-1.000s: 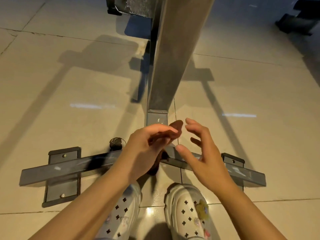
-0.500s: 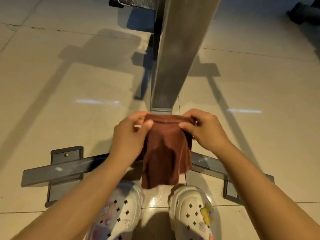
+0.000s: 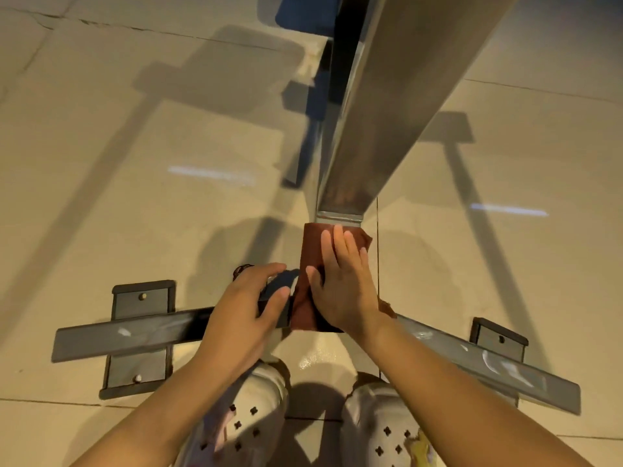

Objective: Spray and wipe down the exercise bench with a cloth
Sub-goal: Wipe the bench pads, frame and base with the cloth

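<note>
I am looking down at the foot of the grey metal exercise bench frame [image 3: 367, 106], where its slanted upright beam meets the flat grey steel crossbar [image 3: 141, 335] lying on the pale tiled floor [image 3: 101, 163]. The folded rust-brown cloth [image 3: 312, 244] is draped over the junction just below the beam's end, and my right hand [image 3: 340, 284] presses it flat against the metal with the fingers [image 3: 349, 246] straight and together, not curled round anything. My left hand [image 3: 242, 315] rests on the crossbar just beside the cloth, fingers loosely spread and only lightly bent; it seems to be steadying rather than gripping, though the motion blur makes that hard to settle. I judge the wiping to be under way on this lower frame joint only. No spray bottle shows anywhere, so I cannot say whether spraying has been done. White smears on both ends of the crossbar suggest those stretches are not yet wiped, and the long beam rising away from me looks untouched by the cloth at this point. My pale perforated clogs [image 3: 242, 419] stand just behind the crossbar.
</note>
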### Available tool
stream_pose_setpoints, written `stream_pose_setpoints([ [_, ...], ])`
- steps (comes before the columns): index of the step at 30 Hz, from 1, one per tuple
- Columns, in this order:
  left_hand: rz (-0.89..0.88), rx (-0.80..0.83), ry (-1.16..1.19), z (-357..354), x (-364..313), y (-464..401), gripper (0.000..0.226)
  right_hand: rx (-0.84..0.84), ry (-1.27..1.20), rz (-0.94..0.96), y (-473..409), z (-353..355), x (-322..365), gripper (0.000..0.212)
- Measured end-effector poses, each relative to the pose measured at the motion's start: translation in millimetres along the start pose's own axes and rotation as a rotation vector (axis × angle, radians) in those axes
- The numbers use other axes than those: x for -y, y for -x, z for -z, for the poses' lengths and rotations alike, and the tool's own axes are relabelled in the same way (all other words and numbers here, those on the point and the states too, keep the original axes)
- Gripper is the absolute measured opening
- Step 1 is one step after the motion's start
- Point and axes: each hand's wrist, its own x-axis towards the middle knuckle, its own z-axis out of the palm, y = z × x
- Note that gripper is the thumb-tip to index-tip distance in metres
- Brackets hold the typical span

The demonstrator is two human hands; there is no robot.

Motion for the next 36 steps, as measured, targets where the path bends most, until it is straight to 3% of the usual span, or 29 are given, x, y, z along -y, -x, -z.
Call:
stream_pose_setpoints([
  [2,0.005,0.007,0.021,0.2,-4.6,-1.4,0.034,0.101,0.043,0.09,27.0,-1.0,5.3,0.074],
  [6,-0.031,0.017,-0.003,0.7,-3.7,0.1,0.039,-0.061,-0.134,0.159,54.8,7.4,-9.8,0.057],
  [12,0.016,0.02,-0.057,1.7,18.5,20.8,0.033,0.025,-0.106,0.046,19.4,22.1,-16.3,0.086],
  [16,-0.059,0.041,-0.178,-1.3,20.6,26.2,0.04,0.129,0.057,0.104,0.1,23.5,-6.2,0.083],
  [20,-0.117,0.032,-0.335,3.6,24.0,23.5,0.044,-0.094,-0.031,0.267,28.0,8.7,-15.1,0.062],
  [26,-0.215,0.055,-0.565,-4.4,24.1,26.0,0.05,-0.191,0.133,0.375,64.0,3.1,-31.8,0.047],
  [32,-0.154,0.098,-0.611,-13.6,25.4,25.9,0.058,-0.26,0.13,0.196,113.9,6.1,-103.8,0.046],
  [36,-0.206,0.102,-0.671,-13.1,25.7,24.0,0.063,-0.314,0.132,0.165,122.5,6.2,-102.2,0.044],
])
